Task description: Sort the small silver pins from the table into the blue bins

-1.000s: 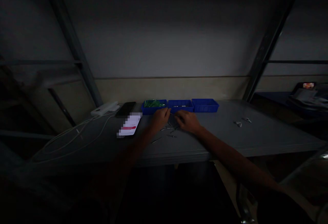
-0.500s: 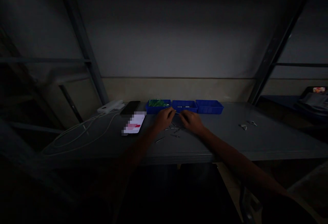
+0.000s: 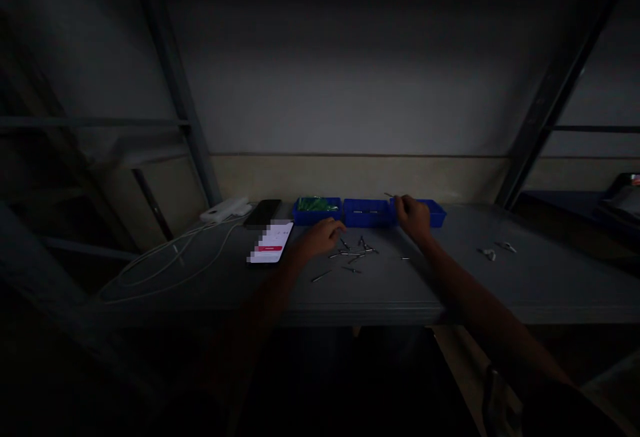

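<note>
My right hand (image 3: 413,217) is closed in a pinch on a thin metal rod (image 3: 389,195), raised over the right blue bin (image 3: 437,215). My left hand (image 3: 324,237) hovers in front of the left blue bin (image 3: 317,217), fingers loosely curved and apart, nothing visible in them. On the table between my hands lie several slim metal pieces (image 3: 353,253), some crossing one another. One short metal piece (image 3: 405,259) lies alone below my right hand. A few slim pieces rest in the middle blue bin (image 3: 369,217). Green plastic-looking items (image 3: 315,204) fill the left bin.
A lit phone (image 3: 273,243) and a dark phone-like slab (image 3: 263,213) lie left of my hands. Farther left are a white power strip (image 3: 225,210) and looping white cables (image 3: 165,265). Small whitish pieces (image 3: 488,254) sit at the right. Metal posts (image 3: 530,110) flank the grey table (image 3: 450,283).
My hands have moved apart. The right one has carried the thin metal rod rightward and up to the right bin; the left has let go and stays near the left bin.
</note>
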{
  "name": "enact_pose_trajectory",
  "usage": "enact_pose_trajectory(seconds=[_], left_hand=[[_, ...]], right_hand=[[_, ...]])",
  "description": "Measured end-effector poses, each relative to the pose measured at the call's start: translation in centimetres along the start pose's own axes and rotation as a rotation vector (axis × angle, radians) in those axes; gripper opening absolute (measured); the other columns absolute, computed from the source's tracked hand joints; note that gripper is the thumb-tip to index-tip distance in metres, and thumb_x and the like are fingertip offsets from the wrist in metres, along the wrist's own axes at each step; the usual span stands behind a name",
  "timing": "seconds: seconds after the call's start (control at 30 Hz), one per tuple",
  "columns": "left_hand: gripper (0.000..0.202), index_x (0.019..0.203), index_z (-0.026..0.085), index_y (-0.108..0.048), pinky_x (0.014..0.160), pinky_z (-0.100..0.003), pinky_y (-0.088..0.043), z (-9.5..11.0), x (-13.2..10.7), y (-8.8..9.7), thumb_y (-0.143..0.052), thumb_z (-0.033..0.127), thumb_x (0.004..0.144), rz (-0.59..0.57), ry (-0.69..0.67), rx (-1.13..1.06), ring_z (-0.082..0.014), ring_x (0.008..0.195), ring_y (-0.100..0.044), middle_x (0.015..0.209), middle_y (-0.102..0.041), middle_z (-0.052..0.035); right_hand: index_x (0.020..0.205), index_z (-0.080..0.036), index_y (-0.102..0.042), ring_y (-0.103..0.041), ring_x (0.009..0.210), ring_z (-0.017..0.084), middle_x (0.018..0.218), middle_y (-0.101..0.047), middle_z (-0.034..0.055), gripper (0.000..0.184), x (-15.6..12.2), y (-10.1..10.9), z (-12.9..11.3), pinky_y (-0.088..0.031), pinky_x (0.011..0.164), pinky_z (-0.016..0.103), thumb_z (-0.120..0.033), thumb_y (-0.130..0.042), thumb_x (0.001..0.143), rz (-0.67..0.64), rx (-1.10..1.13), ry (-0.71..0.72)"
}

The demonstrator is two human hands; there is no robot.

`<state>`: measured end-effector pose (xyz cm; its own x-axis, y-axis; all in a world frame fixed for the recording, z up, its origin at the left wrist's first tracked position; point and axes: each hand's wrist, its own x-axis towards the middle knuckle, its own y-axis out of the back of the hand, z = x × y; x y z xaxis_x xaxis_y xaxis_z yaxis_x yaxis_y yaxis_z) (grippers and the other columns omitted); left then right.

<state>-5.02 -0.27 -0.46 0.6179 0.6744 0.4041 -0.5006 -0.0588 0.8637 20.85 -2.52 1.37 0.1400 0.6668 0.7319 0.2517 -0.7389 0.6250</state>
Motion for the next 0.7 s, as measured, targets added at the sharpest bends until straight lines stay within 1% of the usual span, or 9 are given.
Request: enact_pose_trajectory(seconds=[0.07,0.13,0.23,0.27,0.33,0.4,0.53,0.63,0.7], left_hand=[[0.022,0.094,0.020,-0.065,0.084,-0.032,-0.041,-0.6,-0.1,0.0,-0.052,0.014,0.077,-0.081,-0.024,0.058,-0.0193,0.093,-0.053,0.096,-0.058,-0.0062],[0.018,0.089,0.022,-0.067,0.086,-0.035,-0.039,-0.9,-0.2,-0.1,-0.056,0.017,0.076,-0.122,-0.034,0.088,-0.0209,0.095,-0.050,0.096,-0.057,-0.0060],[0.010,0.080,0.021,-0.067,0.086,-0.036,-0.038,-1.1,-0.1,-0.2,-0.057,0.022,0.076,-0.112,-0.029,0.110,-0.0214,0.094,-0.048,0.094,-0.057,-0.0060],[0.010,0.079,0.021,-0.066,0.085,-0.035,-0.038,-1.2,-0.1,-0.2,-0.057,0.022,0.077,-0.111,-0.023,0.112,-0.0213,0.093,-0.048,0.093,-0.057,-0.0062],[0.011,0.078,0.020,-0.066,0.082,-0.033,-0.039,-1.3,0.1,-0.3,-0.055,0.022,0.078,-0.112,-0.012,0.104,-0.0207,0.091,-0.048,0.090,-0.057,-0.0062],[0.012,0.077,0.019,-0.064,0.079,-0.032,-0.039,-1.3,0.5,-0.3,-0.053,0.022,0.079,-0.104,-0.020,0.102,-0.0197,0.089,-0.048,0.087,-0.058,-0.0054],[0.015,0.078,0.019,-0.061,0.076,-0.029,-0.039,-0.8,1.7,-0.1,-0.046,0.020,0.083,-0.046,-0.076,0.087,-0.0165,0.083,-0.050,0.082,-0.060,-0.0027],[0.017,0.079,0.018,-0.060,0.077,-0.029,-0.039,0.0,2.6,0.0,-0.044,0.021,0.084,-0.019,-0.145,0.068,-0.0161,0.082,-0.050,0.080,-0.061,-0.0030],[0.018,0.079,0.018,-0.060,0.078,-0.030,-0.039,0.6,2.8,-0.1,-0.043,0.021,0.085,-0.011,-0.191,0.066,-0.0166,0.082,-0.050,0.081,-0.061,-0.0033]], right_hand=[[0.081,-0.016,-0.064,-0.059,0.064,0.017,0.072,-0.066,0.0090,0.046,0.7,0.1,2.2,-0.032,0.055,0.025,-0.046,-0.030,0.090,-0.025,-0.069,-0.130],[0.090,-0.016,-0.065,-0.061,0.070,0.020,0.078,-0.068,0.0109,0.045,0.9,0.3,3.9,-0.035,0.058,0.026,-0.048,-0.034,0.088,-0.087,-0.123,-0.202],[0.096,-0.015,-0.064,-0.062,0.076,0.022,0.085,-0.068,0.0140,0.042,0.8,0.6,4.2,-0.038,0.061,0.028,-0.045,-0.036,0.088,-0.130,-0.192,-0.246],[0.097,-0.016,-0.063,-0.063,0.077,0.022,0.086,-0.068,0.0140,0.040,0.6,0.7,3.7,-0.038,0.062,0.028,-0.044,-0.037,0.089,-0.137,-0.198,-0.229],[0.097,-0.017,-0.062,-0.063,0.077,0.021,0.086,-0.069,0.0119,0.037,0.1,0.7,2.1,-0.039,0.063,0.027,-0.042,-0.036,0.089,-0.157,-0.183,-0.135],[0.097,-0.019,-0.061,-0.063,0.075,0.020,0.085,-0.069,0.0092,0.035,-0.7,0.7,0.2,-0.040,0.062,0.026,-0.041,-0.036,0.090,-0.229,-0.136,0.013],[0.097,-0.019,-0.061,-0.063,0.079,0.018,0.094,-0.068,0.0092,0.028,-3.0,1.1,-2.5,-0.042,0.066,0.026,-0.035,-0.040,0.089,-0.335,-0.034,0.289],[0.098,-0.018,-0.059,-0.062,0.080,0.017,0.093,-0.067,0.0083,0.024,-4.6,1.6,-3.2,-0.042,0.070,0.025,-0.030,-0.040,0.089,-0.354,0.038,0.364],[0.100,-0.018,-0.058,-0.062,0.078,0.016,0.093,-0.067,0.0080,0.022,-5.3,1.8,-3.2,-0.042,0.069,0.025,-0.028,-0.042,0.088,-0.360,0.068,0.362]])
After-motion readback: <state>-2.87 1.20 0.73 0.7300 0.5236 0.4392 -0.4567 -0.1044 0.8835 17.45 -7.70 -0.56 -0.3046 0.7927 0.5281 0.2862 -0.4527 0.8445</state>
